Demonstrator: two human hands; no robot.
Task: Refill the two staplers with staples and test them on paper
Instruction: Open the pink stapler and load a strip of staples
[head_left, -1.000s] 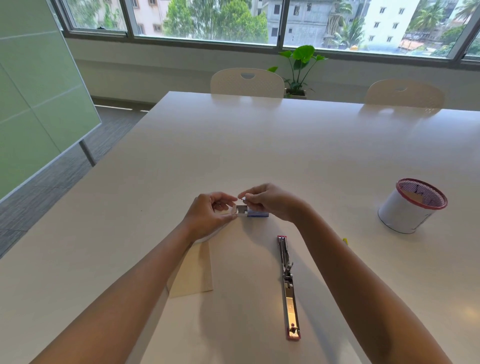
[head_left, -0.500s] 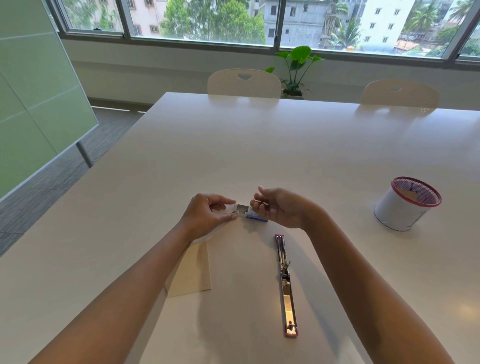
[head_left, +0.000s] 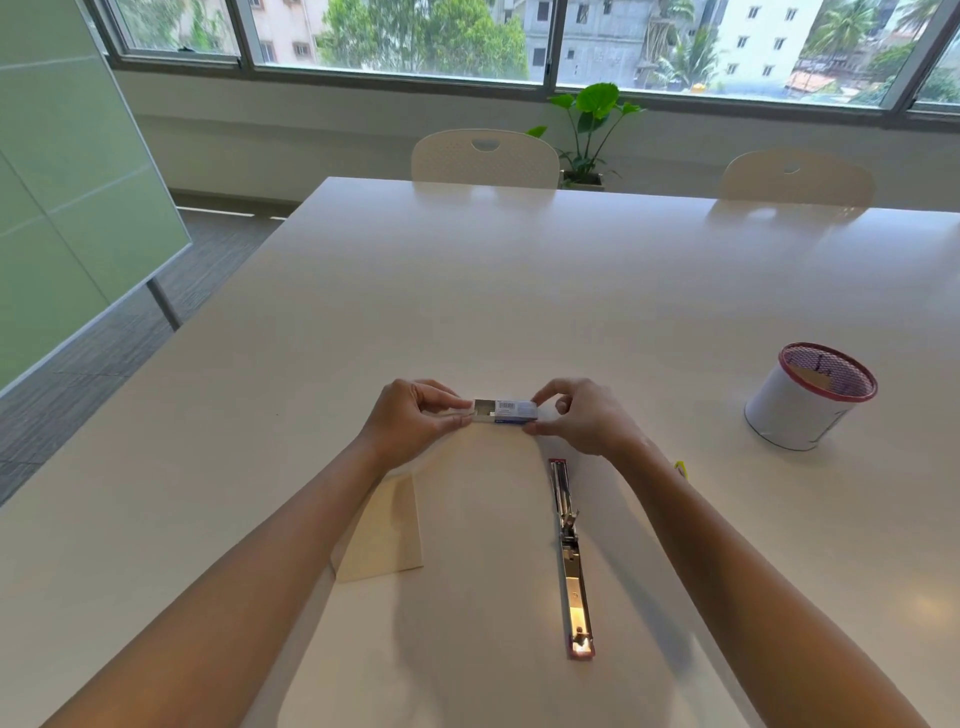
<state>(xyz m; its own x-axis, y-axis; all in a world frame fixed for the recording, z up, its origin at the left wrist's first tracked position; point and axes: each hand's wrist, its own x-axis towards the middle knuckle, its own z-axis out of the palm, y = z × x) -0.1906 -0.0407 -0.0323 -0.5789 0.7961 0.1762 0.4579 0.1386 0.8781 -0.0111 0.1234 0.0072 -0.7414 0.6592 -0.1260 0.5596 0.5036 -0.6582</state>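
A small blue and white staple box (head_left: 511, 411) is held just above the white table (head_left: 519, 291), its inner tray pulled out to the left. My left hand (head_left: 415, 422) pinches the tray end. My right hand (head_left: 584, 415) pinches the box sleeve from the right. A pink stapler (head_left: 570, 558) lies opened out flat on the table, below my right hand, its metal channel facing up. A cream sheet of paper (head_left: 387, 530) lies under my left forearm. A small yellow object (head_left: 681, 467) peeks out beside my right wrist.
A white mesh cup with a red rim (head_left: 810, 397) stands at the right of the table. Two white chairs (head_left: 485, 158) and a potted plant (head_left: 592, 135) sit beyond the far edge. A green glass board (head_left: 67, 182) stands to the left.
My right hand has moved from above the box to pinch its right end. The box now lies level between both hands, and its tray shows more on the left.
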